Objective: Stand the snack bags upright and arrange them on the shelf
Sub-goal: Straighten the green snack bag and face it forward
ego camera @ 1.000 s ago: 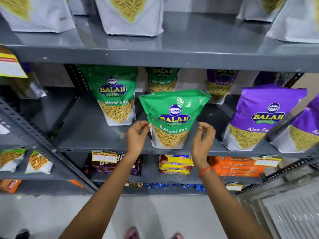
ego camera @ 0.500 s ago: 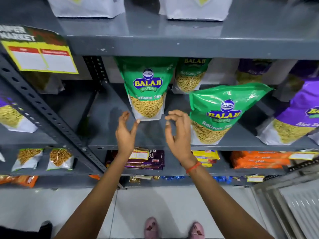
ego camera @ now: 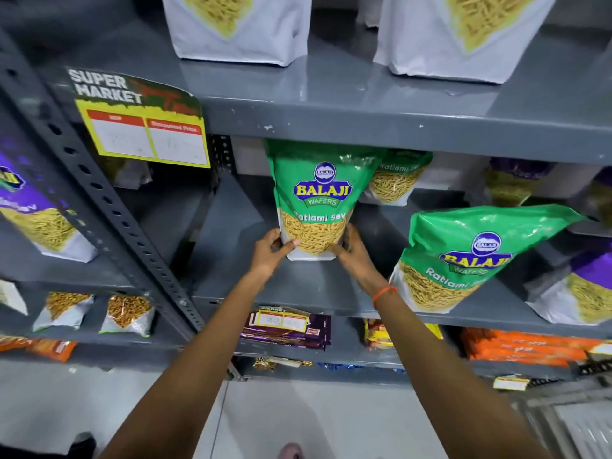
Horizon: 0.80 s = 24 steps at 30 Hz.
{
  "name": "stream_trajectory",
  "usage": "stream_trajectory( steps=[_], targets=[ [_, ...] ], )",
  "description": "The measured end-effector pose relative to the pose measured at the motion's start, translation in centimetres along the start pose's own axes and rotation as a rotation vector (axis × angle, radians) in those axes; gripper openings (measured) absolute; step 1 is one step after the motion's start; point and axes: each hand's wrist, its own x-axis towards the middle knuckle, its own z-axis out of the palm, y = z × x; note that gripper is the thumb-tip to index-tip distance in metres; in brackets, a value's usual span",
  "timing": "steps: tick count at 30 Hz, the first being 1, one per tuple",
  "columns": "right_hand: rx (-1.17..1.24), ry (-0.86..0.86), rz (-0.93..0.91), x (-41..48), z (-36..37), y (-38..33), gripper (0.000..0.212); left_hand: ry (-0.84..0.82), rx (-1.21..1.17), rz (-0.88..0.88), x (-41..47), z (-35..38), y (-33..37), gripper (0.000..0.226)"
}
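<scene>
A green Balaji Ratlami Sev bag (ego camera: pixel 314 200) stands upright at the middle of the grey shelf (ego camera: pixel 298 293). My left hand (ego camera: pixel 271 250) grips its lower left corner and my right hand (ego camera: pixel 354 256) grips its lower right side. A second green Ratlami Sev bag (ego camera: pixel 463 256) stands near the shelf's front edge to the right, leaning a little. A third green bag (ego camera: pixel 397 180) stands at the back, partly hidden behind the held bag.
Purple snack bags (ego camera: pixel 589 293) stand at the right end and on the left rack (ego camera: pixel 36 220). White bags (ego camera: pixel 238 28) sit on the shelf above. A yellow price sign (ego camera: pixel 142 127) hangs on the slotted upright (ego camera: pixel 109 207). Lower shelves hold small packets.
Both hands left the front green bag, moved left and back, and closed on the bottom of the rear green bag. The view shifted left.
</scene>
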Motion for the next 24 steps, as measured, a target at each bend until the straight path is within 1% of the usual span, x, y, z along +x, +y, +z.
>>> stream_trajectory(
  steps=[1, 4, 5, 8, 12, 16, 20, 24],
  targets=[
    [-0.006, 0.014, -0.021, -0.9, 0.1, 0.6, 0.056, -0.009, -0.001, 0.003, -1.0, 0.0, -0.4, 0.023],
    [-0.059, 0.044, -0.086, -4.0, 0.4, 2.9, 0.060, -0.021, -0.047, 0.010, -4.8, 0.3, -1.8, 0.036],
    [-0.075, 0.047, -0.095, -4.9, 0.5, 3.2, 0.058, -0.018, -0.076, 0.012, -5.7, 0.3, -2.2, 0.037],
    [-0.066, 0.042, -0.091, -7.0, 0.7, 3.4, 0.059, -0.038, -0.118, 0.029, -7.2, 0.4, -2.8, 0.034],
    [-0.039, 0.047, -0.104, -7.8, 0.8, 2.8, 0.062, -0.019, -0.106, 0.025, -7.2, 0.2, -2.2, 0.035],
    [-0.086, 0.076, -0.076, -7.3, 1.1, 2.6, 0.064, -0.038, -0.100, 0.008, -6.8, -0.4, -1.2, 0.035],
    [-0.125, 0.053, -0.024, -7.3, 1.4, 4.9, 0.069, -0.048, -0.087, -0.022, -7.6, -0.9, -0.9, 0.035],
    [-0.151, 0.056, -0.032, -8.6, 1.6, 4.8, 0.070, -0.071, -0.045, -0.007, -8.8, -0.5, -1.5, 0.035]
  ],
)
